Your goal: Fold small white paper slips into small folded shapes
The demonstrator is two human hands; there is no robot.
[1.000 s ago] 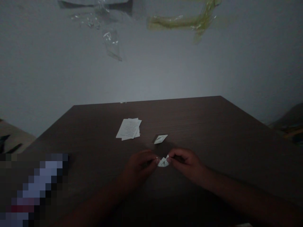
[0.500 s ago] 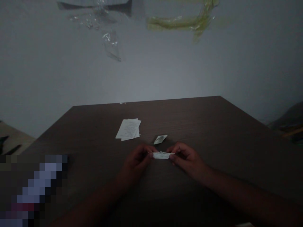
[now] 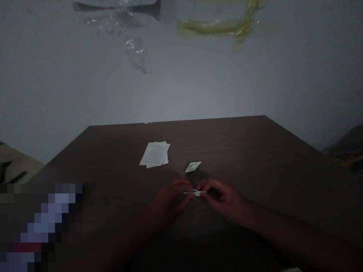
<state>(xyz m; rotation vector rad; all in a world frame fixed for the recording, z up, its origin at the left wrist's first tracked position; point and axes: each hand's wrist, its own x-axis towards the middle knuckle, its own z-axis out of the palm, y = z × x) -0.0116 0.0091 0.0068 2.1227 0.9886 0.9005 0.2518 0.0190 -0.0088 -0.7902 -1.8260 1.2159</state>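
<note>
Between my two hands is a small piece of folded white paper [image 3: 197, 192], its edges pinched from both sides. My left hand [image 3: 176, 196] grips its left end between thumb and fingers. The right end is pinched by my right hand [image 3: 221, 192]. Just beyond them on the table lies a small folded paper boat [image 3: 193, 166] with pointed ends. Fingers hide much of the held paper, and the light is dim.
A loose stack of printed paper sheets [image 3: 155, 154] rests left of centre on the dark wooden table [image 3: 232, 143]. A blurred-out object [image 3: 48, 219] occupies the lower left. Yellow tape [image 3: 210, 28] and clear tape [image 3: 137, 56] stick to the wall behind.
My hands have drawn closer together and slightly nearer to me. The held paper has tilted and now shows a narrower side. The boat and the sheets stay put.
</note>
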